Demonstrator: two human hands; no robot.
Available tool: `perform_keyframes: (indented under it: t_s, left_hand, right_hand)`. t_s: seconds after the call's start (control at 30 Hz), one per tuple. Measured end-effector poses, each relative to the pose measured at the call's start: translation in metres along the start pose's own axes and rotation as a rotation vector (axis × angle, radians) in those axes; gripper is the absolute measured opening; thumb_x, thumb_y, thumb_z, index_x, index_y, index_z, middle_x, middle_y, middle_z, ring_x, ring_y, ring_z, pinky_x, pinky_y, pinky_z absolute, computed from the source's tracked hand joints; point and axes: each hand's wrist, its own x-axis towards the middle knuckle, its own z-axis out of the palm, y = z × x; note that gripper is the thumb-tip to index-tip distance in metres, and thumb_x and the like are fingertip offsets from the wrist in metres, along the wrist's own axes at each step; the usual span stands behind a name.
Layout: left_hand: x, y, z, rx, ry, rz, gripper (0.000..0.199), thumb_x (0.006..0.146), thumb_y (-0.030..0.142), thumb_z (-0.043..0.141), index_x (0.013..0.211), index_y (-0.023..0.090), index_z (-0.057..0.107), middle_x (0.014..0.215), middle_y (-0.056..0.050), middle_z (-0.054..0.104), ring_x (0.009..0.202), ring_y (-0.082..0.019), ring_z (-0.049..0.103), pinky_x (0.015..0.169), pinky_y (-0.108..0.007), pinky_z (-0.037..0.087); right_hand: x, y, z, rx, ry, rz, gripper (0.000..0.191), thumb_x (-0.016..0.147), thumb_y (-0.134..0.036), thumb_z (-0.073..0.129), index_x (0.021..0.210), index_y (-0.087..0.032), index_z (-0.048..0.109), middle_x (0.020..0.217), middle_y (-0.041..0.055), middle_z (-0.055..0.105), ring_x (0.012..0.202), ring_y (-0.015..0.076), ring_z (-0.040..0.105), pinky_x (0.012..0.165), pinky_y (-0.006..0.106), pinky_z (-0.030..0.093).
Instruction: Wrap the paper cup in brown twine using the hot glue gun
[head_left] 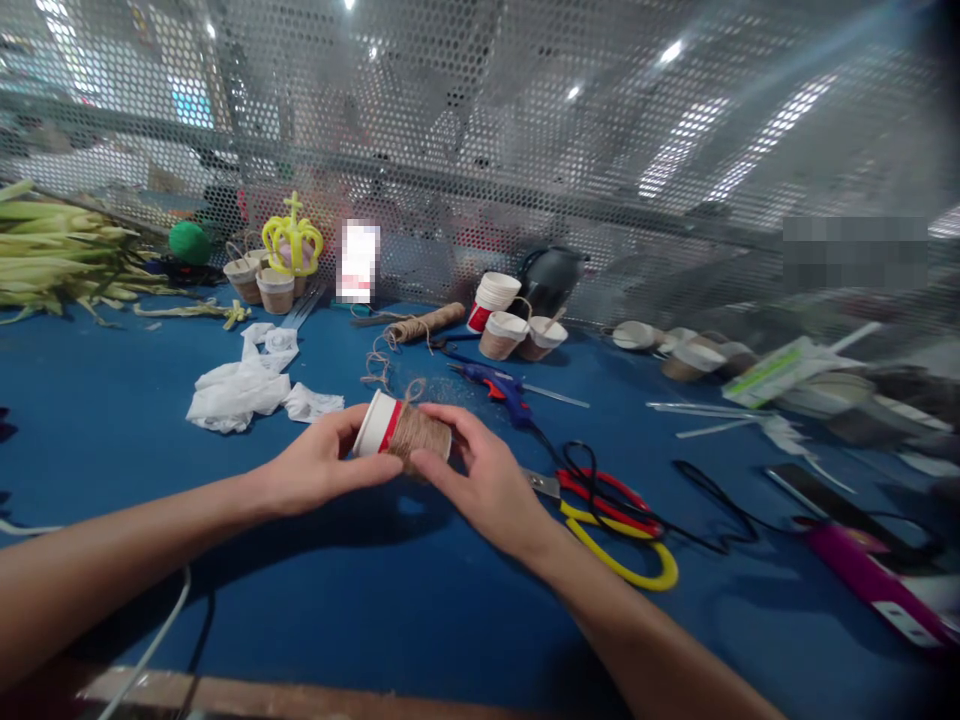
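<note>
Between my two hands is a paper cup (385, 424), tipped on its side with its white rim to the left. Brown twine (421, 432) is wound round its lower part, and a red band shows beside the winding. My left hand (330, 455) is closed round the rim end, thumb along the near side. Fingers of my right hand (480, 470) wrap the twine-covered end, the thumb pressing on the winding. A loose loop of twine stands up above the cup. Just right of my right hand lie scissors (619, 530) with red and yellow handles.
Behind the cup lie a blue glue gun (499, 390) and a twine roll (426, 323). Stacked cups (493, 300) stand near the perforated metal screen (420, 120). Crumpled white tissue (236, 390) is at left. A purple power strip (874, 580) and black cable occupy the right.
</note>
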Motion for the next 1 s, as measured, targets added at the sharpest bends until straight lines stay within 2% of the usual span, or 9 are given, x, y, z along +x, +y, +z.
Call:
perform_keyframes:
  t_s: [0.13,0.3,0.53,0.73,0.87,1.0]
  left_hand:
    - [0.0034,0.0003,-0.0005,-0.235,0.056,-0.109,0.024,0.069,0.028,0.062,0.086,0.011,0.059,0.077,-0.003,0.061,0.068,-0.012,0.053,0.064,-0.022,0.04]
    - [0.0039,-0.0041,0.0005,-0.259,0.127,-0.195,0.024,0.065,0.029,0.066,0.079,0.01,0.06,0.069,-0.001,0.059,0.062,-0.01,0.051,0.059,-0.02,0.038]
    - [0.0059,-0.0035,0.0027,-0.307,0.169,-0.255,0.024,0.063,0.031,0.067,0.073,0.01,0.061,0.063,0.0,0.058,0.054,-0.008,0.049,0.052,-0.019,0.037]
    - [0.0073,-0.0035,0.0024,-0.36,0.194,-0.279,0.022,0.064,0.031,0.065,0.065,0.009,0.061,0.055,0.001,0.056,0.047,-0.007,0.045,0.048,-0.018,0.034]
    - [0.0076,-0.0055,0.002,-0.361,0.191,-0.272,0.022,0.066,0.031,0.063,0.066,0.009,0.06,0.056,0.001,0.056,0.047,-0.007,0.045,0.047,-0.018,0.034]
    - [0.0068,-0.0055,0.0013,-0.241,0.207,-0.255,0.024,0.069,0.034,0.059,0.071,0.009,0.061,0.059,0.0,0.058,0.051,-0.008,0.047,0.05,-0.019,0.035]
  right_hand:
    - [-0.0016,0.0007,0.0023,-0.269,0.01,-0.29,0.038,0.073,-0.028,0.059,0.107,-0.02,0.043,0.107,0.0102,0.051,0.102,0.0229,0.048,0.088,0.042,0.04]
    - [-0.0022,0.0021,0.0059,-0.373,-0.039,-0.402,0.041,0.072,-0.022,0.059,0.108,-0.02,0.039,0.11,0.0127,0.047,0.107,0.0247,0.044,0.089,0.044,0.039]
    - [-0.0018,0.0032,0.0066,-0.344,-0.062,-0.393,0.044,0.07,-0.021,0.06,0.108,-0.022,0.038,0.11,0.0113,0.047,0.106,0.0245,0.044,0.089,0.045,0.038]
    - [0.0003,0.0055,0.0045,-0.283,-0.089,-0.335,0.046,0.07,-0.02,0.062,0.109,-0.021,0.037,0.109,0.0092,0.047,0.105,0.0204,0.045,0.092,0.038,0.037]
    - [-0.0001,0.0059,0.0059,-0.29,-0.101,-0.308,0.046,0.07,-0.021,0.062,0.109,-0.02,0.038,0.109,0.0091,0.047,0.105,0.0199,0.045,0.092,0.038,0.036]
    - [0.0021,0.0022,-0.0001,-0.304,-0.113,-0.249,0.046,0.07,-0.033,0.064,0.108,-0.018,0.043,0.11,0.0098,0.05,0.103,0.0203,0.047,0.09,0.037,0.039]
